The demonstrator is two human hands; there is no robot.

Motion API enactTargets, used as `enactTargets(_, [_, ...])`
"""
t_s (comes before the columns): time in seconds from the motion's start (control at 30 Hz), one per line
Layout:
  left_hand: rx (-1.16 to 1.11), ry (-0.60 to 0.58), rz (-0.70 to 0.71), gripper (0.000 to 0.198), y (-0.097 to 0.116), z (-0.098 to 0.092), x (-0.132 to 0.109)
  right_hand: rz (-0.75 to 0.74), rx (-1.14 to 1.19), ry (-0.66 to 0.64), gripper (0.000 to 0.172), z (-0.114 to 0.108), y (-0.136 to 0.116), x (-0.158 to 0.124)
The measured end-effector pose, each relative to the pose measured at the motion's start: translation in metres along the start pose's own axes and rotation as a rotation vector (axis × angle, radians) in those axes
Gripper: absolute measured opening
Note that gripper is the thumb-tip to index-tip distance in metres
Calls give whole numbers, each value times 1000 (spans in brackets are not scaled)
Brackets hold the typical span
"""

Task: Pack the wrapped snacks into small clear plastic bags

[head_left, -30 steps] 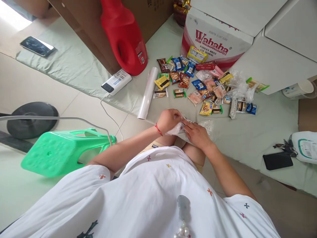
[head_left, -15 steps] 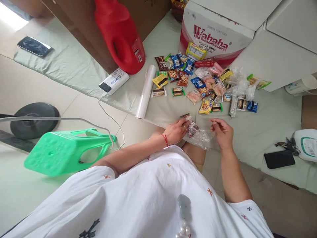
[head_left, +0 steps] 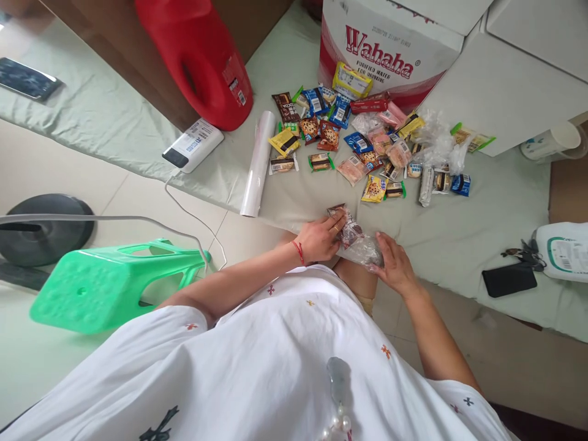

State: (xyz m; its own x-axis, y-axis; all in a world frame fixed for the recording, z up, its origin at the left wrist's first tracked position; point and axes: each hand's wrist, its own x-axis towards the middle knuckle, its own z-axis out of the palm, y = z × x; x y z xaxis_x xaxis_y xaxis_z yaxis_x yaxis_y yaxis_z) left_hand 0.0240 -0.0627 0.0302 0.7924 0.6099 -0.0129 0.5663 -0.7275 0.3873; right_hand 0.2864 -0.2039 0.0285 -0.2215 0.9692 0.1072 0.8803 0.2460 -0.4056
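My left hand [head_left: 320,239], with a red string bracelet at the wrist, is closed on a brown snack packet [head_left: 351,229] near the front edge of the cloth-covered surface. Clear plastic film [head_left: 361,250] lies over the packet and trails off to its right. The loose end of that film is gripped by my right hand [head_left: 394,262], thumb and fingers bent around it. Beyond both hands spreads a pile of small wrapped snacks [head_left: 353,160] in blue, yellow, brown and pink. A roll of clear film [head_left: 258,164] lies to the left of the pile.
Behind the snacks stands a Wahaha carton [head_left: 390,55]. At left are a red jug [head_left: 202,67], a white power bank [head_left: 193,146] with a cable, a phone [head_left: 28,78] and a green stool [head_left: 87,291]. A black phone [head_left: 509,279] and white bottle [head_left: 565,252] sit right.
My right hand has come down and left, from a raised pinch beside the film onto its loose end. My left hand stays on the packet. The whole view has shifted slightly.
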Motion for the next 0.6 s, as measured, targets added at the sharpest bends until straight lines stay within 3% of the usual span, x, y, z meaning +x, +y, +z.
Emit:
enactTargets(0.1, [39, -24, -22, 70, 4, 0, 0, -79, 82, 141, 47, -1, -15, 2])
enactTargets(0.17, [65, -43, -27, 67, 6, 0, 0, -127, 147, 183, 42, -11, -29, 7])
enactTargets(0.33, [93, -82, -17, 59, 11, 1, -2, -142, 266, 80, 32, -42, -53, 45])
enactTargets(0.4, [83, -74, -3, 57, 13, 3, -2, -77, 320, 28, 24, -46, -50, 68])
enactTargets(0.5, [41, -47, 42, 52, 13, 7, -1, 147, 471, -53, 16, -38, -33, 101])
enactTargets(0.6, [-56, 18, 98, 42, 7, 15, 3, 390, 646, -128, 23, -22, -17, 125])
